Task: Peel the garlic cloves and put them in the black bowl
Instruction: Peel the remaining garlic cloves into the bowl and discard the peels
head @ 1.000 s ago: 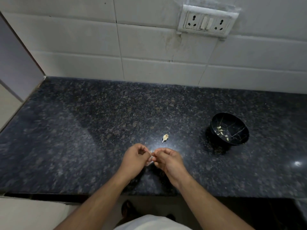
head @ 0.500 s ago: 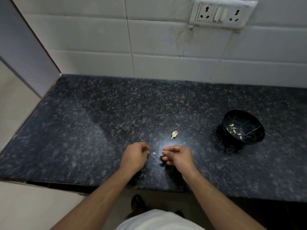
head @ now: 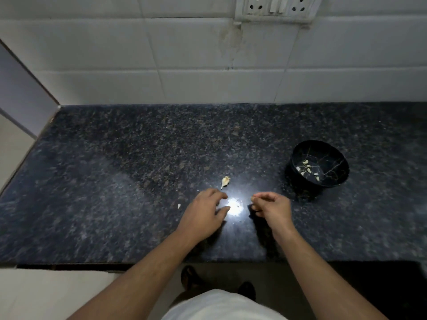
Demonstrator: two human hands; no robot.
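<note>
The black bowl [head: 300, 181] stands on the dark granite counter [head: 115, 181] at the right, with several peeled garlic cloves [head: 306, 168] inside. An unpeeled garlic piece [head: 225, 182] lies on the counter just beyond my left hand [head: 203, 213]. That hand hovers low over the counter with its fingers loosely extended and holds nothing. My right hand [head: 271, 205] is left of the bowl with curled fingers, pinching a small garlic clove [head: 252, 199] at its fingertips. The clove is mostly hidden.
A small white scrap of garlic skin [head: 179, 206] lies left of my left hand. A bright light reflection sits on the counter between my hands. A white tiled wall with a socket plate [head: 275, 8] rises behind. The counter ends at the left and front edges.
My hands, which were pinched together on the clove, have parted. The left hand has let go and opened. The right hand has moved right toward the bowl with the clove.
</note>
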